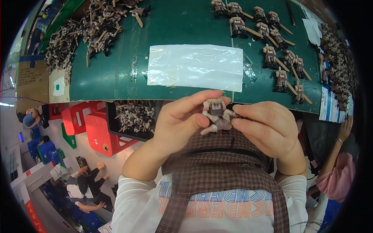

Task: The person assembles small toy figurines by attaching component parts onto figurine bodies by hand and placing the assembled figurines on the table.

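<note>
A small brown and cream figurine is held up between my hands, just off the near edge of the table and in front of the checked apron. My left hand grips its body from the left, with the thumb low on it and the fingers behind. From the right, my right hand pinches one of the figurine's limbs between thumb and fingertips. I see no head on the figurine. Beyond my hands, a white sheet lies flat on the green table.
Similar figurines stand in rows at the far right, with flat wooden sticks between them. A big heap of parts covers the far left. Below the table edge are a black tray of pieces and red stools. Another person's hand is at the right.
</note>
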{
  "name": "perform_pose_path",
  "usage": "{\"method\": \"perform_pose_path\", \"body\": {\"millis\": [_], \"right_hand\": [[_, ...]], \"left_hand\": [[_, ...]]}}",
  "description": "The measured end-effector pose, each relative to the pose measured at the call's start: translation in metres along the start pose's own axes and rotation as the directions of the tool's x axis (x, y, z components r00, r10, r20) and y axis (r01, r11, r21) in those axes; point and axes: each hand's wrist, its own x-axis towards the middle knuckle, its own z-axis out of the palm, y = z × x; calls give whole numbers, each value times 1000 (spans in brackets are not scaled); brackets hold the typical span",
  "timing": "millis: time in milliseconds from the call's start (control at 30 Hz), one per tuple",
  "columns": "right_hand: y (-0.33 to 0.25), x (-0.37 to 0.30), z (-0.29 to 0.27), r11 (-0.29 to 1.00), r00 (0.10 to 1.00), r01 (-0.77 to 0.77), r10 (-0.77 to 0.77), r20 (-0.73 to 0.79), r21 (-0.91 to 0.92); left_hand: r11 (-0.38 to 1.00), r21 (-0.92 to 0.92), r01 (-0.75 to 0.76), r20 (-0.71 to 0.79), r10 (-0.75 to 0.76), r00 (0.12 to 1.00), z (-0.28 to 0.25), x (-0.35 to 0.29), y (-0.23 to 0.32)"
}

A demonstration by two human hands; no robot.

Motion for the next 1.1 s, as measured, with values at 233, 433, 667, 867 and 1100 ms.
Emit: {"method": "perform_pose_path", "body": {"millis": [233,433,667,867,1100], "right_hand": [[7,12,15,996,997,-48,43,-63,-70],[3,20,38,999,998,-39,38,-54,-22],[9,-28,45,950,989,-143,143,-20,-277],[6,-3,45,911,992,95,-53,113,-402],[-13,-1,52,853,994,104,-79,70,-512]], "left_hand": [[997,-71,-40,-141,30,990,-3,10,-7],[986,-165,-3,-245,-38,969,-7,-10,2],[905,-381,-191,-286,81,955,16,11,-51],[868,-388,-310,-359,168,918,16,-7,-37],[890,-414,-191,-291,70,954,6,-19,-37]]}}
